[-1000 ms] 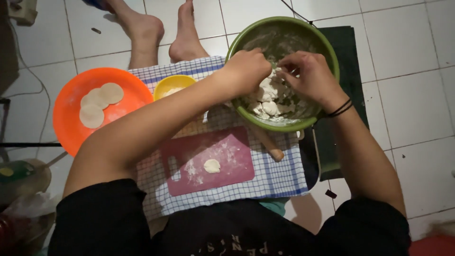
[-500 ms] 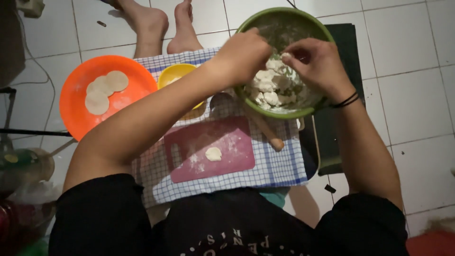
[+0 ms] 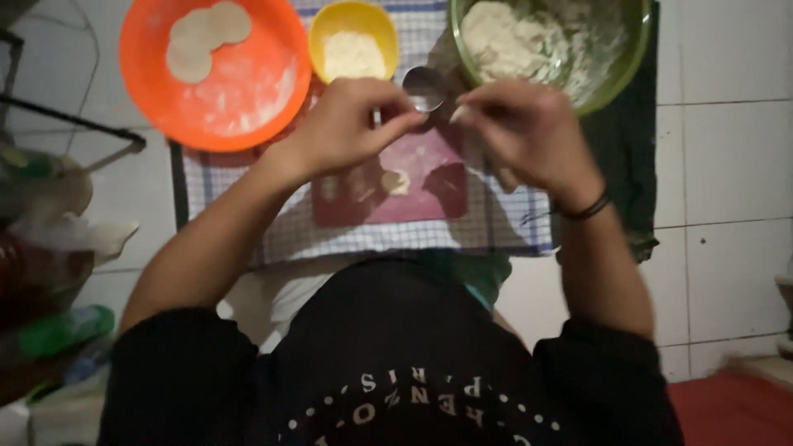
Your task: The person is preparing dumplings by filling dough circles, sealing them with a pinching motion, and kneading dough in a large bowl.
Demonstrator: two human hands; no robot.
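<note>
Both hands hover above the red board (image 3: 429, 194); the left hand (image 3: 347, 124) and right hand (image 3: 529, 132) have fingers pressed together, seemingly pinching a small bit of dough, too blurred to confirm. A dough lump (image 3: 395, 181) lies on the board; it looks soft, light and sticky, best pinched gently at the edges. The green bowl (image 3: 636, 49) holds dough, the yellow bowl (image 3: 330, 25) flour, the orange bowl (image 3: 149, 91) flat rounds

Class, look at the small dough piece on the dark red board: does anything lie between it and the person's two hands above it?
Nothing visible does. The dough piece lies alone on the board, with the left hand and right hand just above it.
</note>
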